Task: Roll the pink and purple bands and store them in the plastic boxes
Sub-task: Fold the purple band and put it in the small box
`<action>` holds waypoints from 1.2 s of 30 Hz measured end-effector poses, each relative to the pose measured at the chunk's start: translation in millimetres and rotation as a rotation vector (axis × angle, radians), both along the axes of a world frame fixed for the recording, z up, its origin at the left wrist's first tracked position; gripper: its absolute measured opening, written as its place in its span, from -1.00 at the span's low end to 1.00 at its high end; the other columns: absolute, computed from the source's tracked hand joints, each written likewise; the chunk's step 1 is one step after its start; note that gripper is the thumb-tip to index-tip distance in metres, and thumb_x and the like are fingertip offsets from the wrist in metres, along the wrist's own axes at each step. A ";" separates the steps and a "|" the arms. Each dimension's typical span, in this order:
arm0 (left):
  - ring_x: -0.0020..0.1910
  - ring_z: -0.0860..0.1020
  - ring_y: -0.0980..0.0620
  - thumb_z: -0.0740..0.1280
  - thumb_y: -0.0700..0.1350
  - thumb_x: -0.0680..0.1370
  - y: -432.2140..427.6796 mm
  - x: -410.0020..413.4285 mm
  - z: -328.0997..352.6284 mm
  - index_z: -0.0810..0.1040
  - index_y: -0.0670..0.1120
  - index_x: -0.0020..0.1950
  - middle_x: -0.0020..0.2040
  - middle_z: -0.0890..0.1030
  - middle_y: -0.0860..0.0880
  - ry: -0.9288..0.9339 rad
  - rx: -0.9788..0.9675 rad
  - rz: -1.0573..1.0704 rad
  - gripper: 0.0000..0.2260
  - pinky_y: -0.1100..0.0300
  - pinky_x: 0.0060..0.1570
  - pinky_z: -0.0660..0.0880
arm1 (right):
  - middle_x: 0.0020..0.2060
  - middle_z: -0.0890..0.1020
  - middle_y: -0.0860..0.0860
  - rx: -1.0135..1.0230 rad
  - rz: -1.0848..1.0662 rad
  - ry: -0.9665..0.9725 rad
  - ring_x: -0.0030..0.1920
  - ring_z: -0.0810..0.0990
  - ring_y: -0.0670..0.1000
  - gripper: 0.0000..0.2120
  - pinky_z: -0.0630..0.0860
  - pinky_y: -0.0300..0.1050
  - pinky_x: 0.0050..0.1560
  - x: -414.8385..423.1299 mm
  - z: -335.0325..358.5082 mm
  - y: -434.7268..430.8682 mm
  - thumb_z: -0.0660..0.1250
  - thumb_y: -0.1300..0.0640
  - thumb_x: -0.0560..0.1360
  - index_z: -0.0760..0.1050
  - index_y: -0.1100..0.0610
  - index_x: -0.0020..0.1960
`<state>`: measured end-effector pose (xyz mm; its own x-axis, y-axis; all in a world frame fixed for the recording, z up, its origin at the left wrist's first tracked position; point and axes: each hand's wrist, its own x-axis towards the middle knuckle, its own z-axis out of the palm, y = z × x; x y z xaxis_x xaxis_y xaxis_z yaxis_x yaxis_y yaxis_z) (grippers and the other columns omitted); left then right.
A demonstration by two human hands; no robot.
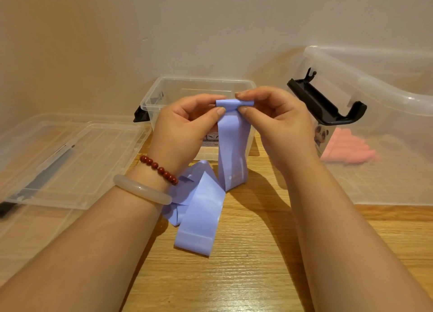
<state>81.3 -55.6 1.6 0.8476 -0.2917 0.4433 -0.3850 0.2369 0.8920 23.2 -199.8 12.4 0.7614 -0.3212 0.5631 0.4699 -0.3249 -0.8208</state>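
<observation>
Pink bands (346, 147) in right box (386, 105).

A plain, pale wall (210, 25) rose behind my wooden counter (246, 276), its bare surface scuffed with a few faint marks. Warm light fell across the grain and cast soft shadows on the wood.

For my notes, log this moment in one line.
both hands rolling purple band top | tail on table | pink rolls in right box
</observation>
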 end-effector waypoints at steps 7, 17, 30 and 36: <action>-0.09 0.68 0.00 0.32 -0.31 0.56 0.4 -2.4 0.8 0.62 -0.09 0.04 -0.14 0.71 -0.03 -0.031 0.019 -0.031 -0.84 0.14 -0.11 0.61 | -0.21 0.63 -0.03 -0.024 -0.007 0.041 -0.17 0.60 -0.12 -0.88 0.58 -0.12 -0.14 -2.1 1.9 -1.0 0.40 0.24 0.53 0.60 0.05 -0.02; -0.11 0.67 -0.01 0.38 -0.31 0.51 0.7 -2.7 0.6 0.64 -0.06 0.00 -0.17 0.70 -0.04 0.029 -0.006 -0.097 -0.82 0.16 -0.14 0.59 | -0.24 0.66 -0.13 -0.009 -0.014 0.006 -0.16 0.63 -0.18 -0.79 0.58 -0.25 -0.08 -0.1 0.7 0.9 0.40 0.33 0.50 0.60 0.02 -0.16; -0.16 0.65 0.04 0.34 -0.35 0.53 -0.3 0.5 -1.1 0.62 -0.05 -0.05 -0.22 0.69 0.02 -0.003 -0.011 -0.012 -0.80 0.16 -0.12 0.59 | -0.18 0.68 -0.03 0.031 0.026 0.030 -0.12 0.65 -0.12 -0.81 0.53 -0.28 -0.10 0.4 -1.2 1.3 0.42 0.29 0.49 0.61 0.07 0.04; -0.07 0.65 0.04 0.36 -0.31 0.53 0.9 1.9 -0.4 0.59 -0.03 0.08 -0.11 0.70 -0.02 0.018 0.011 -0.051 -0.78 0.17 -0.07 0.59 | -0.21 0.64 -0.05 0.034 0.006 0.017 -0.16 0.61 -0.16 -0.82 0.53 -0.28 -0.08 2.1 -2.5 0.6 0.39 0.37 0.49 0.61 0.12 -0.04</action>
<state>83.2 -54.7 1.1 0.8394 -0.3394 0.4245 -0.3563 0.2460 0.9014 25.4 -199.2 9.9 0.7727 -0.3354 0.5389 0.4579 -0.2936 -0.8391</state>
